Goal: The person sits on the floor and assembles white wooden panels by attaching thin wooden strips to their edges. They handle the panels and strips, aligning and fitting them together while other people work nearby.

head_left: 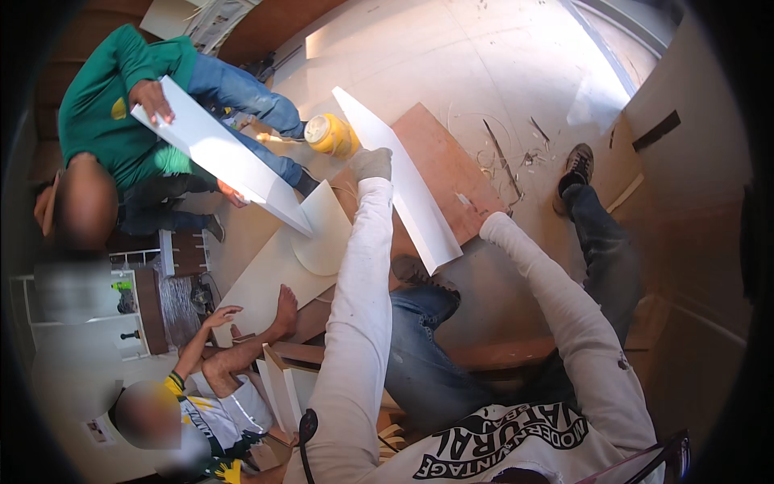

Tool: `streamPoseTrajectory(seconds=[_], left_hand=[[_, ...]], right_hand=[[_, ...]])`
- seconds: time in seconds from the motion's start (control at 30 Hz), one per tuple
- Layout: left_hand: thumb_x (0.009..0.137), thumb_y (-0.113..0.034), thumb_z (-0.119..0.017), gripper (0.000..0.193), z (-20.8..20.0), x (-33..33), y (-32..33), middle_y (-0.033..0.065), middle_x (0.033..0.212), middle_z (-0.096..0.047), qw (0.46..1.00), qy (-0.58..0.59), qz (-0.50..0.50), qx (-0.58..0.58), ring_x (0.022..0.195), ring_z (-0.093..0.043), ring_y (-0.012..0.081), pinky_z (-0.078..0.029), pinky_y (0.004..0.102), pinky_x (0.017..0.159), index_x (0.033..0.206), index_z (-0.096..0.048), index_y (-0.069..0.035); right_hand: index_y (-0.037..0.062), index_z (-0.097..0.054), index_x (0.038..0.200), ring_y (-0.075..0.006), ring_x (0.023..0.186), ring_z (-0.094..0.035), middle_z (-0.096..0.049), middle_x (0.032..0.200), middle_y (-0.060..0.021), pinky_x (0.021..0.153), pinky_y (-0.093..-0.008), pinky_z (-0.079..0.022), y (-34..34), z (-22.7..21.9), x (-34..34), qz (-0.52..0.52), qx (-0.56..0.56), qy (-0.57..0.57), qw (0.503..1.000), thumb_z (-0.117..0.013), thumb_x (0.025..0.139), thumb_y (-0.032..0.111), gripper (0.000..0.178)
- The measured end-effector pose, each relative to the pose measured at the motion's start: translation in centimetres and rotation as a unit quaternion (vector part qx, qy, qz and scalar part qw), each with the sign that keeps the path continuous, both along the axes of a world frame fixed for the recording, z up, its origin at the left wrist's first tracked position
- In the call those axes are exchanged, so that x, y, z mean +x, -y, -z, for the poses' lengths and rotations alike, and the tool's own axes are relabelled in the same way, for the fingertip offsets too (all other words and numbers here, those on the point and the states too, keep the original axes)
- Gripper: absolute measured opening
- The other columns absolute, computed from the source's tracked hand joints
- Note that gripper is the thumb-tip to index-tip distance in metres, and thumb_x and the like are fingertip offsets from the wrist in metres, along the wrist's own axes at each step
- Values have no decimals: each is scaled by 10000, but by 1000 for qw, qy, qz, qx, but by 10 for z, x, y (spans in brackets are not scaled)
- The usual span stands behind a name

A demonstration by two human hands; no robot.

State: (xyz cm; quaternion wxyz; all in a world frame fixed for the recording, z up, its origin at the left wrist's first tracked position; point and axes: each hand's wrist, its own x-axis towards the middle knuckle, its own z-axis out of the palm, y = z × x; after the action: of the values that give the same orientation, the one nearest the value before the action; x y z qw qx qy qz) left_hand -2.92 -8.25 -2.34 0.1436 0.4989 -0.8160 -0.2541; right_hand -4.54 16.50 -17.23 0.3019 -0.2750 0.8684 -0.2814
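My left hand (pixel 371 164), in a grey glove, grips the upper edge of a long white board (pixel 399 181) that stands on edge. Under that board lies a flat brown wooden panel (pixel 442 161). My right hand (pixel 482 216) is low over the panel, right of the white board, its fingers closed. A small whitish item (pixel 463 198) shows at its fingertips, too blurred to name. Beyond my left hand stands a yellow tub (pixel 330 135) with a pale lid.
A person in a green top (pixel 129 105) holds another white board (pixel 226 157) at left. Another person (pixel 234 395) sits lower left, one bare foot by a pale panel (pixel 266 270) with a rounded piece (pixel 322 230). Thin strips and scraps (pixel 504 157) litter the floor at right.
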Motion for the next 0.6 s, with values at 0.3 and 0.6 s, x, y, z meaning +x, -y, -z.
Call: streamPoseTrajectory(seconds=[0.3,0.6], left_hand=[[725,-236,-651,335,-50,54,-80,210,938,-665,950,147,71,265,831,-663,304,-530,395,728,968,-668,-6],[770,-206,-555,332,-73,91,-112,164,1120,-625,952,237,140,137,1041,-613,303,-506,380,843,1051,-669,-72]], right_hand=[[26,-563,1189,-381,1043,-570,-610,1090,-234,905,-402,-445,-107,-151,-44,-25,-21,-18,999,-520,846,486,576],[40,-563,1200,-386,1040,-578,-599,1085,-266,911,-427,-446,-71,-171,0,-11,-28,-132,991,-551,834,418,526]])
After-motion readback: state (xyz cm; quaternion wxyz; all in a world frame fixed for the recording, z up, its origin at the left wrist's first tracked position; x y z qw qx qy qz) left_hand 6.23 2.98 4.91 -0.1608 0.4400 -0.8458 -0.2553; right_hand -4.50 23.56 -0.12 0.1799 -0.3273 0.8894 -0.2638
